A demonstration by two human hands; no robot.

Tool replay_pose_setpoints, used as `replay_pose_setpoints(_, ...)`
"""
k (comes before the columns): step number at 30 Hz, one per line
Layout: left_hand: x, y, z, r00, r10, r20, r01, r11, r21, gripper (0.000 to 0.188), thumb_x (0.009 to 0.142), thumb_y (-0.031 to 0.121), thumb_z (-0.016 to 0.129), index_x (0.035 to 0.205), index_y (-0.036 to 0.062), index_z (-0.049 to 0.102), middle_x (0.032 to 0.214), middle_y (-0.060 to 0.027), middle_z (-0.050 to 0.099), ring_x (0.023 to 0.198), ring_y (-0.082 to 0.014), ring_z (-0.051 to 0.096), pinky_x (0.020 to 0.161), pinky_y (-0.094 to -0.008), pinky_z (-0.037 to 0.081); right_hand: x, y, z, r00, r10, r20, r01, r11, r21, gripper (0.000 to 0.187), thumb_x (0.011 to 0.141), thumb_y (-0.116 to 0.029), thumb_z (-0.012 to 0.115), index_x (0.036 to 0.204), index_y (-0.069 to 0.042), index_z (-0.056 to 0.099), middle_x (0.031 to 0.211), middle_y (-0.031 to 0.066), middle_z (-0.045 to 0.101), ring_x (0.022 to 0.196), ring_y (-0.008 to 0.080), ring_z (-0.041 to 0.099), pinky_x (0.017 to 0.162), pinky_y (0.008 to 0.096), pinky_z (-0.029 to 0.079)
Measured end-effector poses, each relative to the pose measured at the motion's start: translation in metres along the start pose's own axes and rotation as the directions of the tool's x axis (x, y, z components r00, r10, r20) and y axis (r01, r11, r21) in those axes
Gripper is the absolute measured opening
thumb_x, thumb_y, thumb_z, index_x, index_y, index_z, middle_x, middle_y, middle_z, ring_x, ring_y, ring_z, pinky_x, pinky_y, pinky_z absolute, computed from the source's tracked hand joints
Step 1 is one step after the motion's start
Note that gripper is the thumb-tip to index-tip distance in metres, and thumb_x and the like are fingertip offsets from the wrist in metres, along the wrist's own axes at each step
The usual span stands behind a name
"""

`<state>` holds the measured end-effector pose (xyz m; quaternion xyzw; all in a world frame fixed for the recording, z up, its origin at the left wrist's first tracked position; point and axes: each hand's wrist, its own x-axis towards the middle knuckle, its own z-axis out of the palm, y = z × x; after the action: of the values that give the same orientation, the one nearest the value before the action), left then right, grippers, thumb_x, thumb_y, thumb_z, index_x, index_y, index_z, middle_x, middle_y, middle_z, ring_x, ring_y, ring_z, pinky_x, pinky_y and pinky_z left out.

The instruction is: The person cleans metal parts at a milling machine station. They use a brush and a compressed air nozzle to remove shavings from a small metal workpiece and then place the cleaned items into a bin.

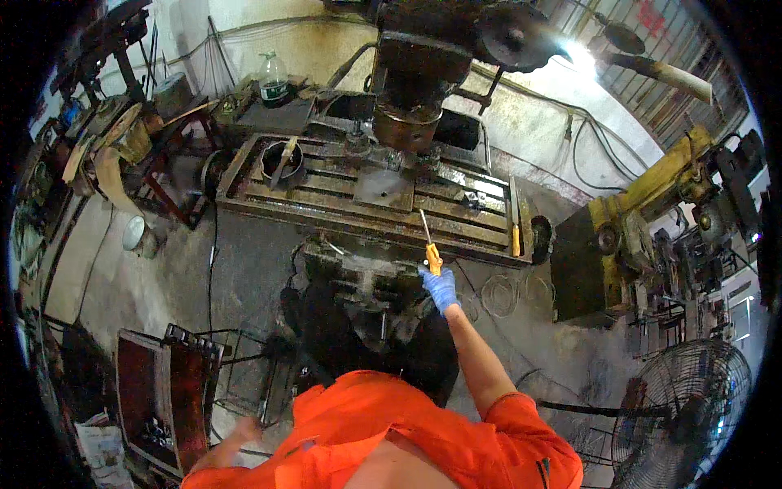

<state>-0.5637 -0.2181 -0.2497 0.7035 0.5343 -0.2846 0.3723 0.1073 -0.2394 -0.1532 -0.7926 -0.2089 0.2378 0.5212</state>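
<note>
My right hand (440, 290), in a blue glove, is closed around a yellow air blow gun (433, 259). Its thin metal nozzle points up toward the front edge of a slotted machine table (326, 204). Just beyond the nozzle tip a flat metal plate (384, 189) lies on that table, under the machine's spindle head (406, 126). My left hand (244, 429) hangs low at my left side, away from the machine. It is small and blurred, and its fingers cannot be made out.
A dark bucket (287, 178) with a brush stands on the table's left part. Toward its right end lies a yellow-handled tool (516, 236). A dark machine base (366, 285) juts toward me. A wheeled cabinet (147, 391) is at lower left, a fan (684, 407) at lower right.
</note>
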Motion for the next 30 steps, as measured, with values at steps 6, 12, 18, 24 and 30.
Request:
replay_pose_setpoints(6,-0.014,0.007,-0.083,0.92,-0.275,-0.279,0.121,0.876,-0.467,0.024,0.071,0.02,0.058,0.088,0.0058,0.065,0.089,-0.0163,0.064,0.08,-0.0319,0.061,0.067,-0.0396,0.048,0.005,0.022,-0.007,0.997,0.079,-0.004,-0.079,0.994,0.071,0.037,0.067,-0.03,0.074,0.066,0.001,0.054,0.055,0.0036,0.053,0.045,0.0127,0.046,0.042,0.0313,0.036)
replay_pose_setpoints(12,-0.012,0.02,-0.115,0.895,-0.265,-0.359,0.019,0.826,-0.563,0.024,0.071,0.02,0.057,0.089,0.0055,0.065,0.089,-0.0166,0.063,0.08,-0.032,0.061,0.067,-0.0397,0.048,-0.01,-0.012,-0.014,0.992,0.123,0.039,-0.122,0.992,-0.045,0.032,0.069,-0.027,0.074,0.069,-0.001,0.056,0.057,0.0024,0.054,0.047,0.0107,0.048,0.043,0.0288,0.038)
replay_pose_setpoints(18,-0.015,0.018,-0.1,0.9,-0.278,-0.336,0.04,0.82,-0.57,0.024,0.071,0.02,0.057,0.09,0.0053,0.064,0.089,-0.017,0.063,0.08,-0.0321,0.061,0.067,-0.0398,0.048,-0.011,-0.019,-0.008,0.992,0.119,0.048,-0.121,0.991,0.059,0.03,0.071,-0.026,0.074,0.068,-0.004,0.053,0.057,0.0001,0.051,0.046,0.0089,0.045,0.042,0.0272,0.036)
replay_pose_setpoints(24,-0.017,0.012,-0.087,0.906,-0.293,-0.305,0.074,0.82,-0.567,0.025,0.072,0.02,0.057,0.09,0.005,0.064,0.09,-0.0173,0.063,0.081,-0.0323,0.061,0.068,-0.0399,0.048,-0.005,-0.009,-0.009,0.996,0.074,0.059,-0.072,0.996,-0.044,0.029,0.071,-0.025,0.074,0.068,-0.004,0.054,0.057,0.0,0.051,0.045,0.0096,0.045,0.042,0.0268,0.037)
replay_pose_setpoints(30,-0.019,0.01,-0.085,0.903,-0.306,-0.303,0.083,0.815,-0.574,0.025,0.072,0.02,0.057,0.091,0.0047,0.063,0.09,-0.0176,0.063,0.081,-0.0324,0.06,0.068,-0.0401,0.047,-0.007,-0.011,-0.009,0.99,0.124,0.07,-0.127,0.991,0.041,0.028,0.072,-0.024,0.073,0.067,-0.003,0.054,0.056,0.0001,0.051,0.045,0.0095,0.045,0.042,0.0275,0.036)
